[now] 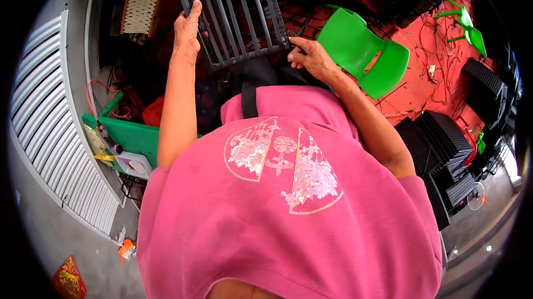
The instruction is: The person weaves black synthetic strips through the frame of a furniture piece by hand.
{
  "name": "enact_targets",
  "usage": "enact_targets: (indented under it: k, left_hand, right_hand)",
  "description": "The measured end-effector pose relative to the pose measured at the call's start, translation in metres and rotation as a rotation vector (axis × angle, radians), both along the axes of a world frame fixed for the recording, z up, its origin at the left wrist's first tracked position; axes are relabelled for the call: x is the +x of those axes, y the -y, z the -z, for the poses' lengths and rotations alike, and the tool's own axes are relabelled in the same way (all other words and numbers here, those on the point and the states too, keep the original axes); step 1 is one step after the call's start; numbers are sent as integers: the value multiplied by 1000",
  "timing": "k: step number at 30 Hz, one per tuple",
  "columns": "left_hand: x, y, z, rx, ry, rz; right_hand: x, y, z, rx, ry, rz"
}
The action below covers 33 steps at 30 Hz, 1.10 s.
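A black slatted frame (236, 16) with long parallel bars is tilted in front of me, running up past the top edge of the head view. My left hand (187, 31) is closed round its left side, the thumb lying along the outer bar and the fingers partly behind it. At the frame's lower right corner is my right hand (311, 57). Its index finger reaches to the corner and the other fingers curl in; anything small between them cannot be made out. Dark cloth and a black strap lie below the frame, over my lap.
A green plastic chair (361, 49) stands right of my right hand on a red floor covering (411, 99) strewn with dark strips. Stacked black slatted pieces (438, 143) are at the right. Left are a green bench (136, 138), a woven-top stool (143, 7) and a white slatted shutter (61, 127).
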<state>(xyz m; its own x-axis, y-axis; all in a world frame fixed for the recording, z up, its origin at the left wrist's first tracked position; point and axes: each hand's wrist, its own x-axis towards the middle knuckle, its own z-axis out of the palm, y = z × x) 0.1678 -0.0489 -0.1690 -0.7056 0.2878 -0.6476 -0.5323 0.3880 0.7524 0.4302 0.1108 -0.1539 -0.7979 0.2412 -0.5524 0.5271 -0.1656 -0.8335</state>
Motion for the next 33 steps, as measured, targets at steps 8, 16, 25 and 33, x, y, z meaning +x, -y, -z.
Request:
enact_targets:
  k: [8, 16, 25, 33]
  left_hand:
    - [12, -12, 0, 26, -29, -115]
    - [55, -12, 11, 211, 14, -171]
    - [76, 1, 34, 256, 190, -1]
    - [57, 9, 6, 103, 111, 387]
  right_hand:
    - [-20, -45, -19, 158, 51, -235]
    - [-17, -81, -2, 528, 123, -600]
    - [-32, -92, 3, 551, 143, -414]
    - [-79, -55, 8, 665, 315, -122]
